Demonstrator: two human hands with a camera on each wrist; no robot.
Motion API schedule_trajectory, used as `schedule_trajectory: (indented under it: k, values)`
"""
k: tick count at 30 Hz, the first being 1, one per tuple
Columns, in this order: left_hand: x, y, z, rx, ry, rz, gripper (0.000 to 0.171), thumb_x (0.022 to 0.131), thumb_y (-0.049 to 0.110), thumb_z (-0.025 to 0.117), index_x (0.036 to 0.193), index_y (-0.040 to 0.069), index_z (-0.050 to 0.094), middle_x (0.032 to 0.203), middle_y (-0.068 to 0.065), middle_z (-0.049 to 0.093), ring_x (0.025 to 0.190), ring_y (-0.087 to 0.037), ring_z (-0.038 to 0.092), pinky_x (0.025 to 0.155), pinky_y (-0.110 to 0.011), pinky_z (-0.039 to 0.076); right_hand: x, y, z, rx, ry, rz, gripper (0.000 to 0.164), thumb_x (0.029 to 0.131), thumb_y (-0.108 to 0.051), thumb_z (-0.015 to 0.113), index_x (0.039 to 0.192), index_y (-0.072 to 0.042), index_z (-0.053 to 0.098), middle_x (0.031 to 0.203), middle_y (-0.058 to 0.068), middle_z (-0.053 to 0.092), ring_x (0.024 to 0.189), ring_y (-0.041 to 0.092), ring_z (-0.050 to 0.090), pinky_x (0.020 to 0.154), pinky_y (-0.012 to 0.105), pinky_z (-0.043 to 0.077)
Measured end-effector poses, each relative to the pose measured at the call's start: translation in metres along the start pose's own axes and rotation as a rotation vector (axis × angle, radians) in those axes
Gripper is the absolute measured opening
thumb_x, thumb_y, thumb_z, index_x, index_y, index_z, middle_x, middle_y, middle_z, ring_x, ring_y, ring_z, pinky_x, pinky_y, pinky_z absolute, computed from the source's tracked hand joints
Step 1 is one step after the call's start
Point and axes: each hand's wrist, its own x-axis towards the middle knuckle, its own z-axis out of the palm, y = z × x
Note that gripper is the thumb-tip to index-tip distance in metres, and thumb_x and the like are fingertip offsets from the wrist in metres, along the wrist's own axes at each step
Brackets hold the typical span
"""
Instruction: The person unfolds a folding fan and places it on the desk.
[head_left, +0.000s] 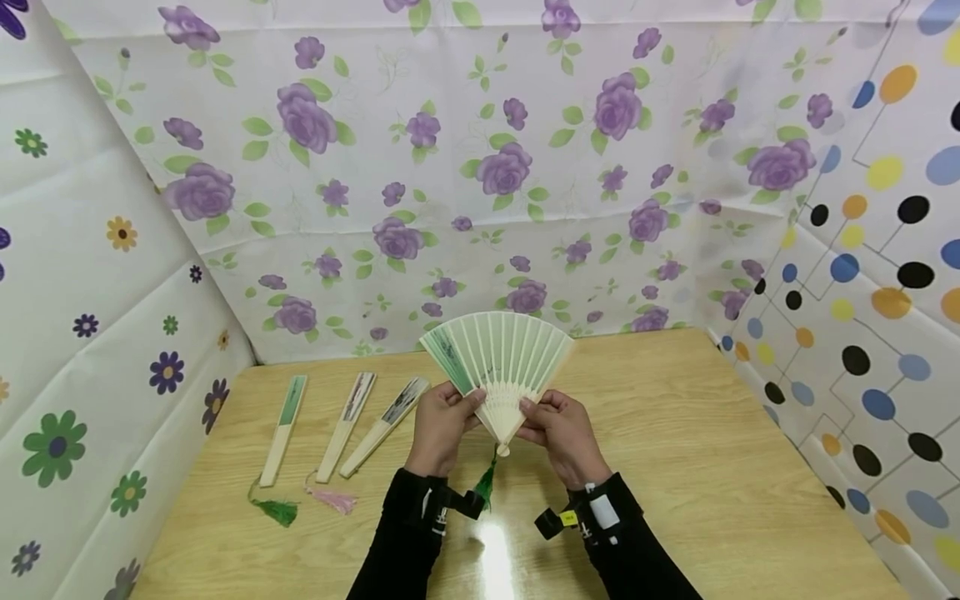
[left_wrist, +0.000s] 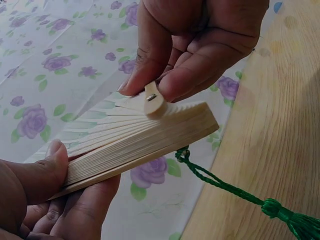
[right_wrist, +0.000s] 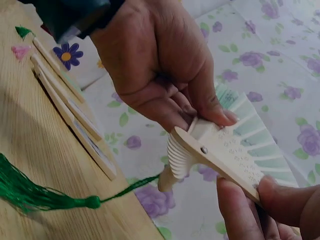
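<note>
A pale green folding fan [head_left: 513,354] with light bamboo ribs is spread partly open above the table, its pivot end pointing toward me. My left hand [head_left: 437,427] pinches its left edge between thumb and fingers. On the opposite edge, my right hand [head_left: 566,437] pinches the outer rib. Seen from the left wrist, many ribs [left_wrist: 135,145] are still stacked together beside the left thumb. A green tassel [right_wrist: 55,197] hangs by a cord from the pivot end. The right wrist view shows the metal pivot pin [right_wrist: 203,150] and pierced patterns on the ribs.
Three folded fans lie left of my hands: one with a green panel [head_left: 283,429] and green tassel [head_left: 276,511], one with a pink tassel [head_left: 334,500], and a dark-patterned one [head_left: 386,425]. Flowered cloth [head_left: 480,167] stands behind the wooden table [head_left: 712,467]; dotted cloth [head_left: 885,333] is at right.
</note>
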Motion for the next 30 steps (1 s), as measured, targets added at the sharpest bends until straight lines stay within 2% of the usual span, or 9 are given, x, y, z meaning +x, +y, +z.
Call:
schedule_trajectory:
  k: [5, 13, 17, 23, 27, 30]
  values:
    - [0.000, 0.001, 0.000, 0.006, 0.019, 0.024, 0.037, 0.114, -0.001, 0.066, 0.150, -0.009, 0.066, 0.146, -0.036, 0.071, 0.135, -0.041, 0.077, 0.101, -0.032, 0.072, -0.001, 0.002, 0.005, 0.010, 0.059, -0.021, 0.020, 0.115, -0.005, 0.069, 0.100, 0.000, 0.057, 0.086, 0.003, 0.071, 0.076, 0.010, 0.076, 0.079, 0.023, 0.073]
    - [-0.001, 0.001, 0.001, 0.001, 0.023, 0.027, 0.037, 0.113, -0.002, 0.067, 0.149, -0.010, 0.067, 0.145, -0.036, 0.071, 0.132, -0.040, 0.078, 0.100, -0.031, 0.072, -0.003, -0.001, 0.004, 0.016, 0.042, -0.022, 0.019, 0.114, -0.005, 0.069, 0.099, 0.000, 0.059, 0.081, 0.002, 0.073, 0.077, 0.011, 0.077, 0.079, 0.023, 0.073]
    - [-0.002, 0.001, 0.001, -0.005, 0.025, 0.031, 0.038, 0.113, -0.002, 0.066, 0.150, -0.009, 0.066, 0.147, -0.036, 0.071, 0.135, -0.043, 0.076, 0.101, -0.032, 0.072, -0.003, -0.002, 0.005, 0.021, 0.045, -0.019, 0.018, 0.115, -0.005, 0.067, 0.101, 0.000, 0.057, 0.086, 0.003, 0.072, 0.077, 0.010, 0.077, 0.079, 0.023, 0.073]
    - [-0.002, 0.001, 0.002, -0.011, 0.027, 0.048, 0.035, 0.114, -0.002, 0.064, 0.148, -0.012, 0.065, 0.146, -0.038, 0.069, 0.136, -0.046, 0.075, 0.103, -0.034, 0.071, -0.003, 0.001, 0.008, 0.035, 0.090, -0.037, 0.018, 0.115, -0.004, 0.066, 0.100, 0.000, 0.058, 0.090, 0.006, 0.070, 0.075, 0.010, 0.077, 0.078, 0.021, 0.072]
    - [-0.003, 0.003, 0.002, -0.005, 0.043, 0.046, 0.031, 0.114, -0.002, 0.064, 0.144, -0.013, 0.067, 0.143, -0.038, 0.070, 0.133, -0.045, 0.076, 0.104, -0.034, 0.071, -0.006, 0.001, 0.012, 0.047, 0.115, -0.056, 0.017, 0.115, -0.001, 0.066, 0.100, 0.001, 0.058, 0.091, 0.006, 0.072, 0.076, 0.010, 0.078, 0.076, 0.021, 0.072]
    - [-0.004, 0.004, 0.001, 0.003, 0.053, 0.048, 0.030, 0.114, -0.002, 0.065, 0.142, -0.012, 0.068, 0.141, -0.037, 0.072, 0.129, -0.040, 0.079, 0.103, -0.034, 0.072, -0.007, 0.000, 0.013, 0.046, 0.103, -0.061, 0.018, 0.114, 0.000, 0.066, 0.099, 0.001, 0.056, 0.090, 0.005, 0.072, 0.075, 0.010, 0.079, 0.076, 0.022, 0.072]
